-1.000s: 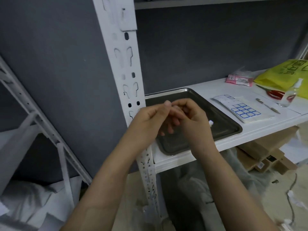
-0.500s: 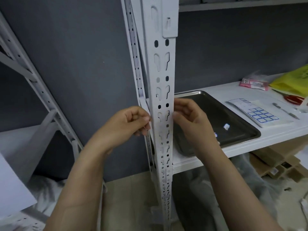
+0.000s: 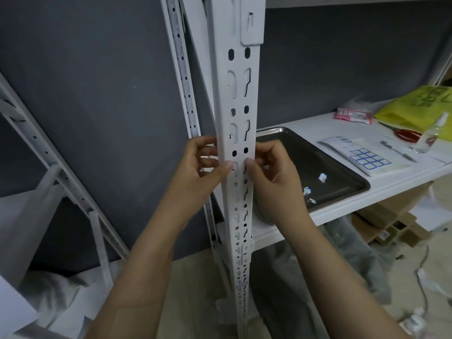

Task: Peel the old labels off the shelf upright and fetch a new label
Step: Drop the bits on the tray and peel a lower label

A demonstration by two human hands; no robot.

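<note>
Shelf upright: the white slotted shelf upright [image 3: 238, 94] stands in the middle of the view, close to the camera, running from the top edge down to the floor.
Old labels: none can be made out on the upright's front face; the patch between the two thumbs looks plain white, though it is too small to be sure.
Left hand: the left hand [image 3: 200, 167] grasps the upright's left edge, fingers curled round behind it and the thumb tip pressed on the front face beside a slot.
Right hand: the right hand [image 3: 276, 172] grasps the right edge at the same height, thumb tip on the front face, fingers curled behind.
Thumbs: the tips sit close together, apart by one slot.
Tray: a dark metal tray [image 3: 313, 155] lies on the white shelf board [image 3: 305, 121] just right of the upright, behind the right hand.
Scraps: a few white paper scraps [image 3: 322, 177] lie in the tray's near right part.
New labels: a label sheet [image 3: 364, 157] with blue-bordered blanks lies flat on the board just right of the tray.
Pen: a pen [image 3: 397, 150] lies beside the sheet's right side.
Further right: red-handled scissors [image 3: 408, 135], a clear spray bottle [image 3: 431, 135], a yellow bag [image 3: 415, 106] and a pink packet [image 3: 354, 115] near the wall.
Below: cardboard boxes [image 3: 386, 221] under the board.
Behind: a dark grey wall [image 3: 97, 94].
</note>
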